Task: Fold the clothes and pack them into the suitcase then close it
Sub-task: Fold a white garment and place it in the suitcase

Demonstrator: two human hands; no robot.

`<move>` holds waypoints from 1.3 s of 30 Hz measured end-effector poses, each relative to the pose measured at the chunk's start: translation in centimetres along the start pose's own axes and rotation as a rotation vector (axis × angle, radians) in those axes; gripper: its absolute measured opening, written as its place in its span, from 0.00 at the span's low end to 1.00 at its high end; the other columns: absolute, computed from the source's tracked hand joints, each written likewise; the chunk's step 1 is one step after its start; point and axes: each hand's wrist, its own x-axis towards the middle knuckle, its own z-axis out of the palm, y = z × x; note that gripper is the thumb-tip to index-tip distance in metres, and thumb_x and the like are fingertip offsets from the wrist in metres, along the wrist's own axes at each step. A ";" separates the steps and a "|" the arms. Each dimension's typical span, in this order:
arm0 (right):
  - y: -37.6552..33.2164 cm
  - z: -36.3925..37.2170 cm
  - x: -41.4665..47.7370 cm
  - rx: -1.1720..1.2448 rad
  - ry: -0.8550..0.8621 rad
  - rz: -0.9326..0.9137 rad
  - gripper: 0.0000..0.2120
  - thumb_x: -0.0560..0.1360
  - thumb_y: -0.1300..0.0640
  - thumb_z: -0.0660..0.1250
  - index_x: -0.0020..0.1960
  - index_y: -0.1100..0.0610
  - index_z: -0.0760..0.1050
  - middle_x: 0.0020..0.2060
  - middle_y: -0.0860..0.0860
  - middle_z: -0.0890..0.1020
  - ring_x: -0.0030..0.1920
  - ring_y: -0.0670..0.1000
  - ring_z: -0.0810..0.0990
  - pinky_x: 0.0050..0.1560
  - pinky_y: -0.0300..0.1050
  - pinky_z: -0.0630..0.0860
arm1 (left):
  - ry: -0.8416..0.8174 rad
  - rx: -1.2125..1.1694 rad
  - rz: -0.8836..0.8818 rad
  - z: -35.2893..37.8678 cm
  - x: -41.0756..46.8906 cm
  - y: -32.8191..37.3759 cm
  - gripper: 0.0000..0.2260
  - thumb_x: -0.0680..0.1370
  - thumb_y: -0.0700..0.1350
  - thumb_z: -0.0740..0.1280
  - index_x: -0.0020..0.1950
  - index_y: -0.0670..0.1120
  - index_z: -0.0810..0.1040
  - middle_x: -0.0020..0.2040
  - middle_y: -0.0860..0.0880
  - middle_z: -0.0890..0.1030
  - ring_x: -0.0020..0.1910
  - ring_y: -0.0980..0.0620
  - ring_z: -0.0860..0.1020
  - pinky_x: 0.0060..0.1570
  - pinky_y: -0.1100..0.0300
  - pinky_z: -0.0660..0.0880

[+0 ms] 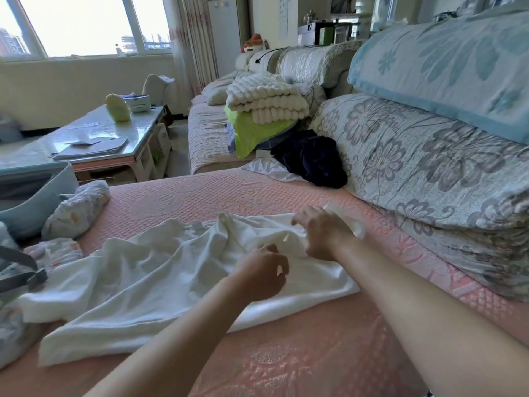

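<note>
Step in hand: folding is judged to be under way; one white garment (pixel 148 270) is being arranged for its first fold, and no neat fold is seen in it yet.
White garment: it is laid crumpled across the pink quilted cover (pixel 286 353), running from the lower left up to the hands at its right end.
Left hand (pixel 263 272): the fingers are curled down into the cloth near the right end, and a fold appears to be pinched between thumb and fingers.
Right hand (pixel 322 233): the far edge of the garment is pinched with curled fingers, just beyond the left hand.
Suitcase (pixel 43 193): a pale blue case is seen open at the left edge, beside the cover; its inside is mostly out of view.
Already rolled: a patterned bundle (pixel 77 209) is laid near the case.
Waiting: a dark garment (pixel 312 159) and a second white piece (pixel 269 169) are heaped against the floral cushion (pixel 415 156), well apart from the hands.
Progress: judged early to middle; this piece is not yet packed and the case is not yet closed.
Next move: the wrinkles need to be drawn flat and the pinched edge brought across the body of the garment. Both grips should be taken on the same layer, since thin cloth is likely to bunch if only one layer is caught.
</note>
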 end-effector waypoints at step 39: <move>-0.4 5.3 9.0 0.379 0.273 0.749 0.16 0.84 0.50 0.56 0.67 0.59 0.69 0.58 0.59 0.81 0.58 0.62 0.79 0.49 0.51 0.70 | 0.183 0.120 -0.202 1.1 2.3 -13.4 0.23 0.81 0.54 0.60 0.76 0.54 0.63 0.75 0.51 0.65 0.75 0.47 0.62 0.71 0.51 0.59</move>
